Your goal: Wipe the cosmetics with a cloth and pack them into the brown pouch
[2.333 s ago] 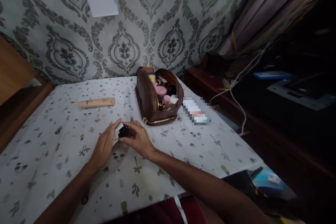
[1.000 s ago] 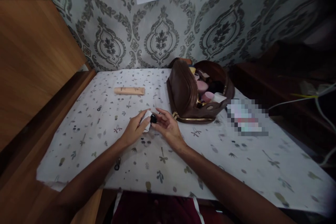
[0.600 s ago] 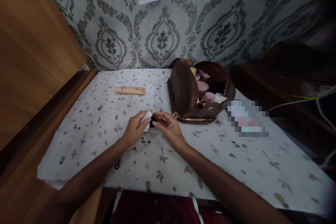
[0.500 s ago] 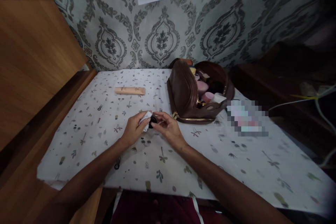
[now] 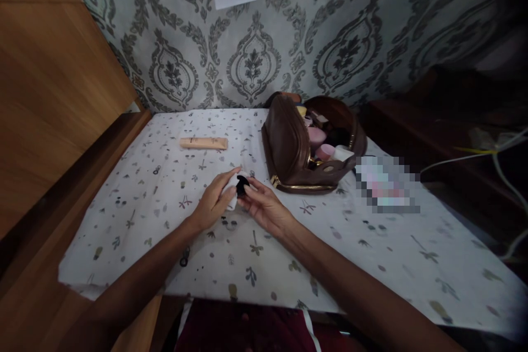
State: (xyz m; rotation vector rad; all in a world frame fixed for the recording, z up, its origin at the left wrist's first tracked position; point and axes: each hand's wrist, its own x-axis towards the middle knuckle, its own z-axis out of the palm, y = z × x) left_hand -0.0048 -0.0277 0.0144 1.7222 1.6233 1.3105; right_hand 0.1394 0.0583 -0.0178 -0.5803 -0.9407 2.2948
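My left hand [image 5: 214,201] is closed on a crumpled white tissue or cloth [image 5: 231,201], pressing it against a small black item [image 5: 242,186]. That item looks rounded and dark; its exact kind cannot be made out. My right hand [image 5: 266,206] grips the black item between thumb and fingers from the right side. Both hands meet just above the patterned tabletop. Beyond them to the left lies a peach-coloured squeeze tube [image 5: 203,143]. Behind and to the right stands an unzipped brown makeup bag [image 5: 289,146], filled with several cosmetics.
A white cover with small plant prints [image 5: 231,269] lies over the table. On the right is a pixelated, blurred object [image 5: 385,184], with white cables [image 5: 501,176] past it. A wooden panel [image 5: 61,82] rises at the left, and patterned wallpaper [image 5: 253,60] stands behind.
The black item has turned in my fingers and shows more of its dark face. My right hand has shifted its grip, its fingers now lower around the item.
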